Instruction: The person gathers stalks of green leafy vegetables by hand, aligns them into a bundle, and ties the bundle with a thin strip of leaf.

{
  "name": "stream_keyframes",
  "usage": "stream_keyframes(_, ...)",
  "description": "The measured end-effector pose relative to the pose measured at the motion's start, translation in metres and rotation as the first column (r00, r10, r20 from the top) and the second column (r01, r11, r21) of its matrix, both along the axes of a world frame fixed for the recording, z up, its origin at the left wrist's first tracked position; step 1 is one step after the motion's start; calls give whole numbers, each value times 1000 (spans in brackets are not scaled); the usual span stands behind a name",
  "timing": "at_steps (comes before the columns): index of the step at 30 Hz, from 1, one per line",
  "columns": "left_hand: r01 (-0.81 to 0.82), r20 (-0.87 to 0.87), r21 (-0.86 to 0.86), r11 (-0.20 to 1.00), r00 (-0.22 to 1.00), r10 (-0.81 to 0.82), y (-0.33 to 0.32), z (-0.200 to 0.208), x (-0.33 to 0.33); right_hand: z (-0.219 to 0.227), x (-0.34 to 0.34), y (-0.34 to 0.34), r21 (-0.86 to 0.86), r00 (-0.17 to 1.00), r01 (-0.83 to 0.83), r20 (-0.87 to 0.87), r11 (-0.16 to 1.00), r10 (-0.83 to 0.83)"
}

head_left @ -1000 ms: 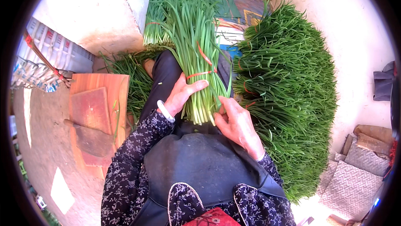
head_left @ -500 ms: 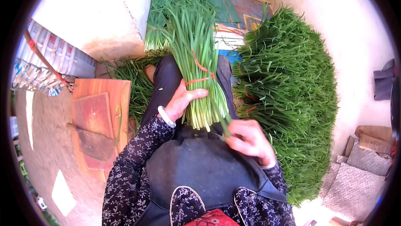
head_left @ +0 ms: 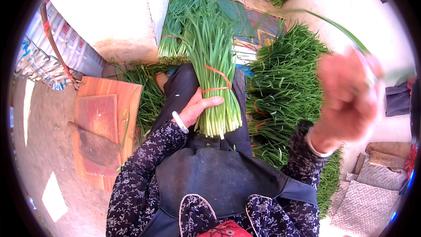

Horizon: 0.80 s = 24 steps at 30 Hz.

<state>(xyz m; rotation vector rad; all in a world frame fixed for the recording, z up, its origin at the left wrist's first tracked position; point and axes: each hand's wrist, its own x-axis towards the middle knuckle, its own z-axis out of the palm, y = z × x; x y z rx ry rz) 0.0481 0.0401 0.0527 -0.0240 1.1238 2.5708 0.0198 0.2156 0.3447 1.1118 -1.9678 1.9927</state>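
Observation:
A thick bundle of Chinese chives (head_left: 212, 53), tied with a red band (head_left: 217, 89), lies along my lap with its pale cut ends toward me. My left hand (head_left: 199, 109) is wrapped round its left side just below the band, thumb across the stems. Out to the right, my right hand (head_left: 346, 99) is raised and smeared by motion. A long loose chive blade (head_left: 337, 25) sticks out of its closed fingers and arcs to the left.
Tied chive bundles stand in a large mass (head_left: 285, 79) at right; others (head_left: 173, 46) lie ahead. A cleaver (head_left: 94, 145) rests on a wooden board (head_left: 131, 101) at left, near loose chives (head_left: 142, 83). Woven mats (head_left: 368, 197) lie at lower right.
My right hand has swung from beside the bundle's cut ends up and out to the right, taking the chive blade along. The left hand keeps its hold on the bundle.

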Motion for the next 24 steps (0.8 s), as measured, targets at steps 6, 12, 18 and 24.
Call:
stream_keyframes(6, -84, -124, 99, 992, 988, 96, -12, -11, 19, -92, 9, -64, 788, 971, 62, -191, 613, 147)
stream_keyframes(12, -58, 34, 1, 998, 998, 58, -6, -3, 12, -188, 43, -17, 929, 957, 288, -273, 233, -96)
stream_keyframes(18, -87, 30, -21, 996, 996, 88, -3, -4, 13, -212, 48, -21, 910, 924, 366, -332, 194, -189)
stream_keyframes(24, -85, -76, -40, 996, 994, 81, -3, -13, 11, -209, 42, -28, 909, 928, 354, -313, 219, -204)
